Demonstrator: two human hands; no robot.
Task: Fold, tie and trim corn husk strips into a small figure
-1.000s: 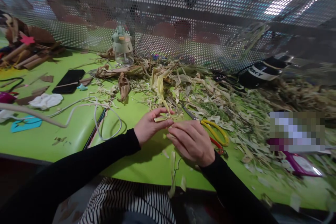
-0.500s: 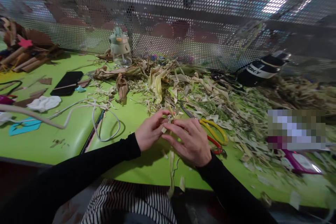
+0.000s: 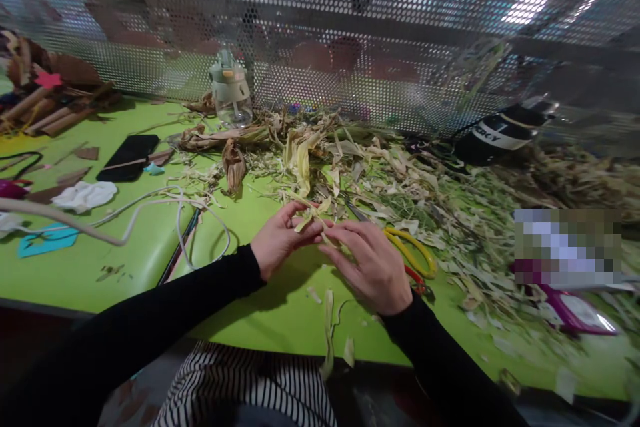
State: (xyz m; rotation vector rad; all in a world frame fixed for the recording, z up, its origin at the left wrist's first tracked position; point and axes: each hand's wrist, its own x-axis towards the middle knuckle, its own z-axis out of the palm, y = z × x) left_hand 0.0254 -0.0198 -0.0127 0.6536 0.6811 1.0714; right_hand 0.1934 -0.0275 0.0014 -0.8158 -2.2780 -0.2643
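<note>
Head view: room between hands [image 3: 274,245] [image 3: 373,265] and table edge [image 3: 270,345]

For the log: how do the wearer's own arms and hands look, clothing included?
Both arms are in long, plain black sleeves, fairly close-fitting, that end around the wrists. I see no print or stripe on them. The left hand and right hand are ungloved, and no watch, bracelet or ring shows on either.

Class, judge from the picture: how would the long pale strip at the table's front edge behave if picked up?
The pale strip is probably light, looking thin and narrow. It would likely flop somewhat, since its lower end curves where it overhangs the table.
</note>
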